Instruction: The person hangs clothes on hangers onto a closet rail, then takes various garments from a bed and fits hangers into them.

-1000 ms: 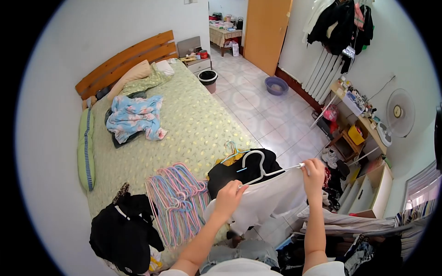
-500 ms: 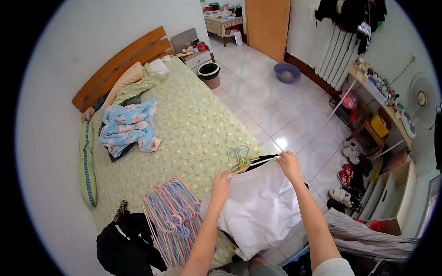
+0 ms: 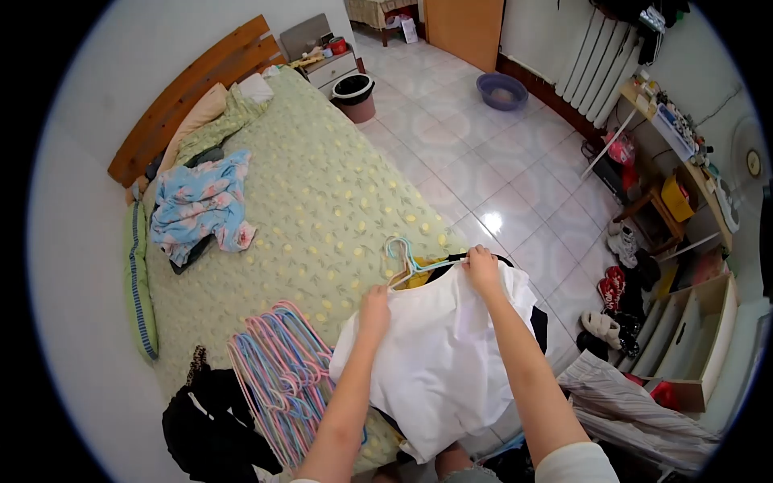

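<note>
Clamped on the upper edge of a plain white fabric garment (image 3: pixel 439 354), with the left hand (image 3: pixel 374 312) toward one end and the right hand (image 3: pixel 483 271) toward the other, well apart from each other. Spread wide and creased below, between the two forearms, at the near edge of the bed with a pale green, yellow-patterned cover (image 3: pixel 322 193). Just beyond the held edge, between the hands, a slim pale-blue plastic hanger (image 3: pixel 411 262) beside a patch of mustard-yellow cloth (image 3: pixel 417 280). Showing past the right side of the white fabric, a strip of black cloth (image 3: pixel 539 322). Left of the left forearm, on the bed, a thick overlapping stack of pink, blue and lilac plastic hangers (image 3: pixel 282 374), with a heaped black fabric garment (image 3: pixel 211 423) just beside. Farther up the bed, a crumpled light-blue floral cloth (image 3: pixel 197 205). On the pale tiled floor (image 3: pixel 451 153), a round purple plastic basin (image 3: pixel 502 95) and, nearer the bed, a pinkish bin with a black liner (image 3: pixel 360 108).
</note>
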Demonstrator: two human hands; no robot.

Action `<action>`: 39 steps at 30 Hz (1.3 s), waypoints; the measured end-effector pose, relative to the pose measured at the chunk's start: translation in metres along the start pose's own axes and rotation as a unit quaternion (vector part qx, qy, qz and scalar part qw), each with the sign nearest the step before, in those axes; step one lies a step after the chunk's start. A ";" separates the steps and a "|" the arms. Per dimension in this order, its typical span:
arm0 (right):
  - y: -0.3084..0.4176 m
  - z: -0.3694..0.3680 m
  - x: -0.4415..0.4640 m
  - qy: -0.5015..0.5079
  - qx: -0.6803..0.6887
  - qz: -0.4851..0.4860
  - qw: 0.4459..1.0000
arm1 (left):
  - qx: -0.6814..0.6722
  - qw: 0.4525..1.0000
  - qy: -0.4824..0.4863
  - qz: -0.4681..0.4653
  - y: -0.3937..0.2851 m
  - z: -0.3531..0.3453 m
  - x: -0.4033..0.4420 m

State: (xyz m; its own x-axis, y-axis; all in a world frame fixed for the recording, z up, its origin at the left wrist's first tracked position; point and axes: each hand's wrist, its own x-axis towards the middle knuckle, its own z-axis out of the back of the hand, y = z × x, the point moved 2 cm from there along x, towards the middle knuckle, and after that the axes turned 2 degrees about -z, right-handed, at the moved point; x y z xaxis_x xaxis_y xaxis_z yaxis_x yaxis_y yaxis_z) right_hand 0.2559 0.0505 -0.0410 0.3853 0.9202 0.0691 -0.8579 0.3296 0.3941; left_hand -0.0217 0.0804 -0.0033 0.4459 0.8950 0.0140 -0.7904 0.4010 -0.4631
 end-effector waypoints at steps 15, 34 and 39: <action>0.010 -0.018 0.004 0.121 -0.008 0.006 0.993 | 0.005 1.000 0.018 0.007 0.002 -0.017 0.016; 0.009 0.044 -0.030 0.075 0.041 0.156 0.984 | 0.066 0.993 0.086 -0.055 -0.053 0.008 0.004; 0.013 0.115 -0.054 0.078 0.075 0.198 0.974 | 0.100 0.983 0.092 -0.123 -0.086 0.045 -0.013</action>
State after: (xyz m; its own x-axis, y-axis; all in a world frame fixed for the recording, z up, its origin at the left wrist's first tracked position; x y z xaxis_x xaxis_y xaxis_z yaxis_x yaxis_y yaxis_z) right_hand 0.2634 -0.0193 0.0661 -0.0329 0.9936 0.1078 -0.8651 -0.0823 0.4948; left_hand 0.0218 0.0426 0.0763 0.6878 0.7231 -0.0645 -0.7075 0.6478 -0.2824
